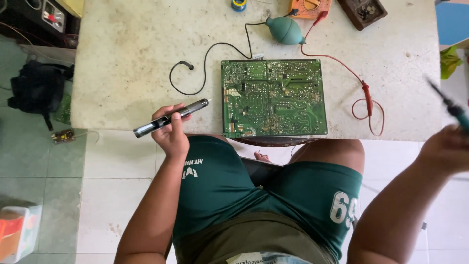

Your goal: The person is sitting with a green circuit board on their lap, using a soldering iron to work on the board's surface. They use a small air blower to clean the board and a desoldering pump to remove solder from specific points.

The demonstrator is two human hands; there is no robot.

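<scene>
Currently left hand [171, 132] grips a black pen-shaped tool [171, 117] just left of the green circuit board [273, 98] at the table edge, right hand [447, 146] clutches a blurred dark tool [452, 107] off right; a careless swing could gouge traces.

Worn pale stone-like tabletop [127, 63], stained; pale green and white floor tiles [44, 166]; black bag [36, 90] on floor; daylight, probably.

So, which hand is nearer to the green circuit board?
Left. The left hand, holding a dark pen-shaped tool, is just beside the circuit board's left edge. The right hand, gripping a blurred tool, is far off to its right.
</scene>
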